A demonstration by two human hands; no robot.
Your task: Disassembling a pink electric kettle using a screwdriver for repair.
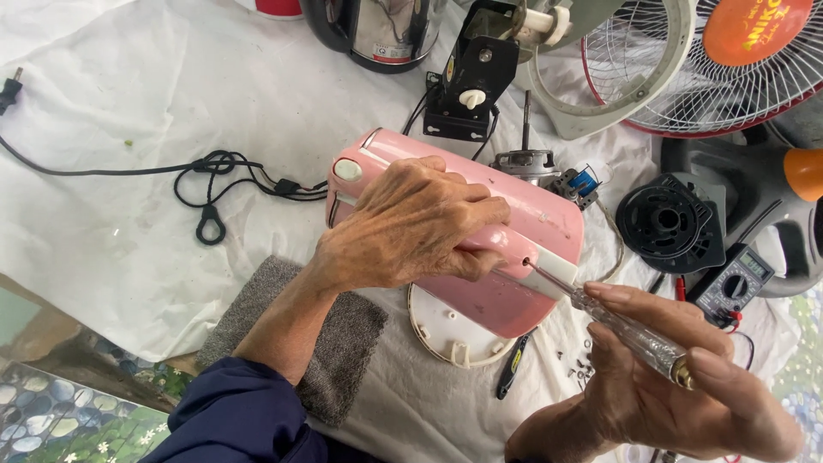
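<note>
- White cloth (171, 94) covers the table; its near edge falls just left of the grey mat (343, 343); open room lies only at far left, crossed by a black cord (214, 171)
- Fan grille (729, 86) and black fan parts (669, 223) crowd the right side
- Pink kettle (514, 300) lies on its side mid-table, base towards the viewer
- Left hand (411, 227) wraps the kettle handle, fingers curled, pressing down
- Right hand (677, 386) pinches a clear-handled screwdriver (617, 330), tip at the handle end; judged step: working a handle screw; next move needs the tip kept square
- Loose screws (583, 364) lie just beside the right hand
</note>
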